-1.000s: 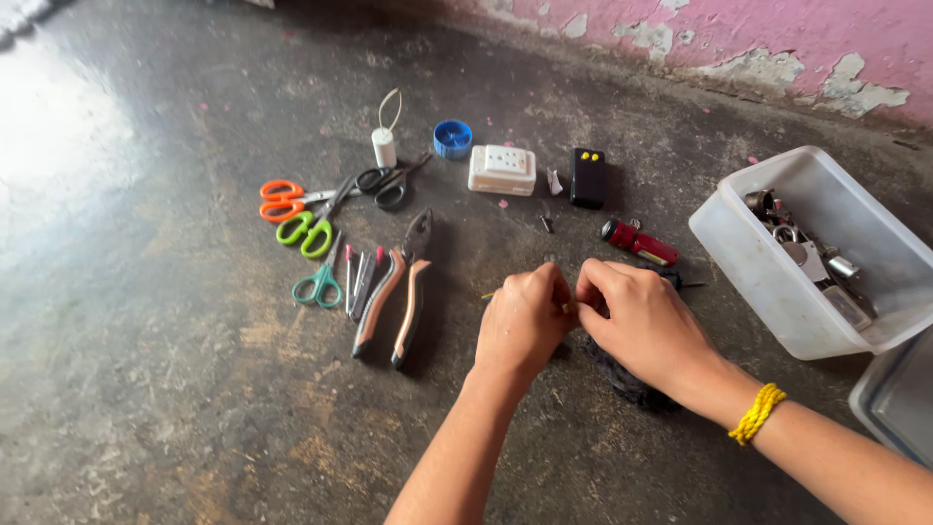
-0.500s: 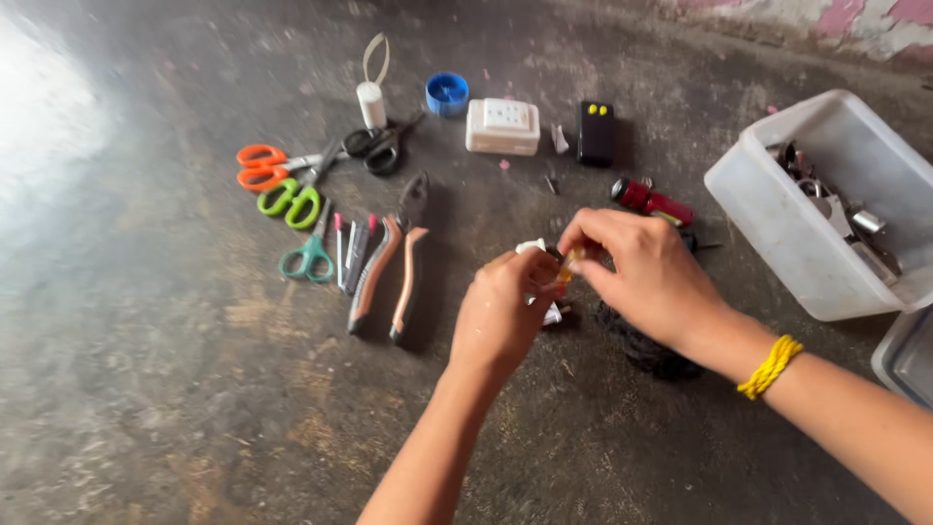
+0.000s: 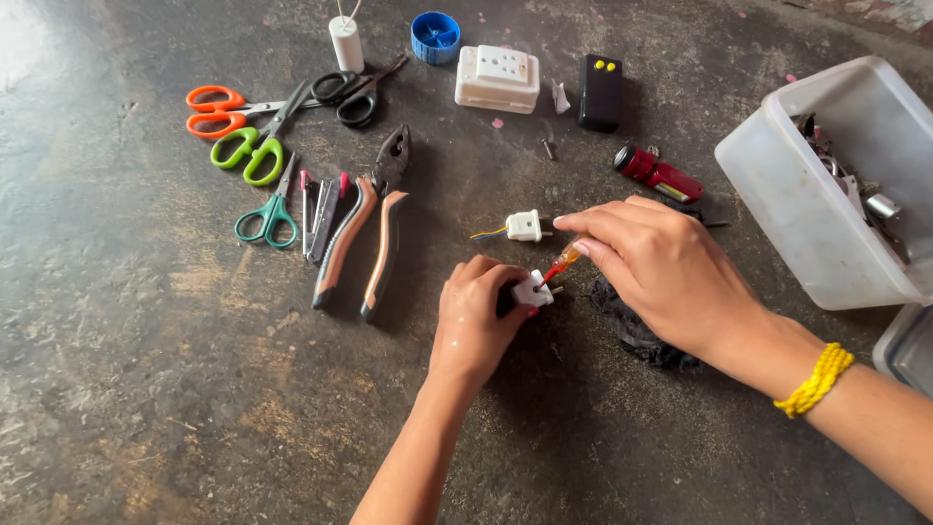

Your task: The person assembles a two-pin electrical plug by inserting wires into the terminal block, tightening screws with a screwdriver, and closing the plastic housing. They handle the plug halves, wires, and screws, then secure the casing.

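Left hand [image 3: 478, 313] grips a white plug [image 3: 532, 290]; right hand [image 3: 661, 267] fingers pinch a small screwdriver [image 3: 564, 262] against it, right of the pliers [image 3: 362, 226].

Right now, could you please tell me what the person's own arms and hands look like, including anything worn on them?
Both forearms are bare, with no sleeves or gloves in view. The right hand has a yellow beaded bracelet around its wrist. The left hand wears nothing on the wrist, and no rings can be made out on either hand.
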